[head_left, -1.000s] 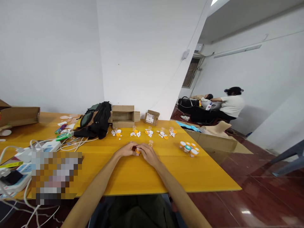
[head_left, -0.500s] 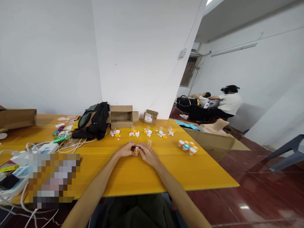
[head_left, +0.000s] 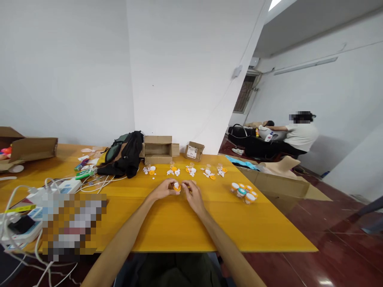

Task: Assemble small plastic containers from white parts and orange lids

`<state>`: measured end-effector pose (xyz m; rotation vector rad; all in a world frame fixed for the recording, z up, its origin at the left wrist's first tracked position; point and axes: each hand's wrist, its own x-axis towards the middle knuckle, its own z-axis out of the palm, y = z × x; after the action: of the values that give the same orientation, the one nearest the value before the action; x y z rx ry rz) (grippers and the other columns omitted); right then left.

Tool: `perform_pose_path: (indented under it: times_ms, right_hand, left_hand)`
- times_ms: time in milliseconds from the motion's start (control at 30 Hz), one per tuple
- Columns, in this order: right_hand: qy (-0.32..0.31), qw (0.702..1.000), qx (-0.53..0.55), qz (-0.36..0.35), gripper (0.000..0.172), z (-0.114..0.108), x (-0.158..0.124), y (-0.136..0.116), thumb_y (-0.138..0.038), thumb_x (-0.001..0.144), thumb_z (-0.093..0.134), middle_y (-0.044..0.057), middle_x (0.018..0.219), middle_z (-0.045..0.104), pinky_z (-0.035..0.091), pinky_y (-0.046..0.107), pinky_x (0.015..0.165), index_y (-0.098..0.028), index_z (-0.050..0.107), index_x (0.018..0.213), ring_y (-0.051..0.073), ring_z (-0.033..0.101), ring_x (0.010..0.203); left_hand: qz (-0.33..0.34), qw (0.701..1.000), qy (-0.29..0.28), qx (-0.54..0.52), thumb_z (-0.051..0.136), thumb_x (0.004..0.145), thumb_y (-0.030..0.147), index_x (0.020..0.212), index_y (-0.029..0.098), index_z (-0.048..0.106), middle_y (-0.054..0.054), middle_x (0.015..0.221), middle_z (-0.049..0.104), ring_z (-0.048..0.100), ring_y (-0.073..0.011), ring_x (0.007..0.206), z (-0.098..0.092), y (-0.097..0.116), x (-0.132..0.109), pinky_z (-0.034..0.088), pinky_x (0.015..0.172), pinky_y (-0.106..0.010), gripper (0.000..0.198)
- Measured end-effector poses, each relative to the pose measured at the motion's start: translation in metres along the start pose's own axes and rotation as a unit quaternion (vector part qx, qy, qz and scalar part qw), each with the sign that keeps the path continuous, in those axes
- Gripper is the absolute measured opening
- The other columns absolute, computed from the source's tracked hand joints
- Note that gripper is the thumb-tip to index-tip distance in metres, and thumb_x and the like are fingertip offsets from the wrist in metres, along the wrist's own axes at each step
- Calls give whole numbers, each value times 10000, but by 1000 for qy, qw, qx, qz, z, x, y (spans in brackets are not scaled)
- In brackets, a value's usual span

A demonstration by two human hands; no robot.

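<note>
"Trouble spots, as you see them?"

"Grip, mainly. The left hand has thumb and fingers clamped on an orange cap with white bits on top, midway between the near and far edges of the table. A slack pinch or a tilt could spill those bits, if they sit loose; I can't tell whether they do."

"And the right hand?"

"Fingers bent, just beside the cap, a gap showing. Whether thumb and fingertips meet, I can't make out. A bump from that side could jolt the cap."

"Anything farther off?"

"Heaps of white and orange pieces lie along the far edge, near one another; a careless reach might mix them. Then the jars, bunched tightly by the right edge: a swinging elbow could tip one and send it over to the floor."
</note>
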<state>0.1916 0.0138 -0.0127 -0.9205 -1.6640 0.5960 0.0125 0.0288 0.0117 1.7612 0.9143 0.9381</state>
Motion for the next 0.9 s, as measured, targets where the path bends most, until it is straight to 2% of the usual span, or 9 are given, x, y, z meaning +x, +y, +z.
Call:
perform_pose_path:
  times_ms: [133,300,400,533,700,900]
  right_hand:
    - [20,984,137,113,410,2,1,2,-602,800,632,71,899,688,561,327,674,-208,674,903,224,654,827]
    - [-47,921,321,214,458,6,2,-2,-613,667,766,49,905,703,575,354,754,-211,702,877,205,660,841]
    - [-61,895,374,235,432,6,3,-2,-528,631,832,40,926,709,572,359,797,-216,705,903,184,665,837]
    - [-62,878,401,253,412,5,3,0,-446,612,868,33,907,711,574,350,804,-206,700,903,160,664,784]
    - [-37,869,416,264,434,7,3,0,-444,564,891,22,879,713,575,316,783,-200,698,867,132,653,733]
    - [-43,873,411,259,434,7,3,0,-468,573,882,20,847,714,582,328,764,-200,691,856,153,669,744]
  left_hand:
    - [7,999,52,-2,812,610,327,849,171,690,-16,847,664,573,-197,851,1,10,0,432,832,-298,310]
    - [11,997,77,-20,817,605,308,878,175,715,-13,852,688,582,-197,852,3,10,1,437,811,-291,320]
    - [12,995,93,-28,814,602,344,879,179,713,-7,836,679,566,-189,833,6,7,2,427,783,-282,338]
    - [8,996,89,-28,814,593,354,870,180,710,-4,831,674,561,-185,821,9,9,2,421,773,-278,344]
    - [7,996,83,-22,809,608,373,894,180,715,-15,870,691,572,-194,846,9,13,1,424,781,-283,358]
    - [13,997,76,-6,793,645,455,912,183,734,-31,895,704,579,-208,867,7,15,-1,425,789,-295,385]
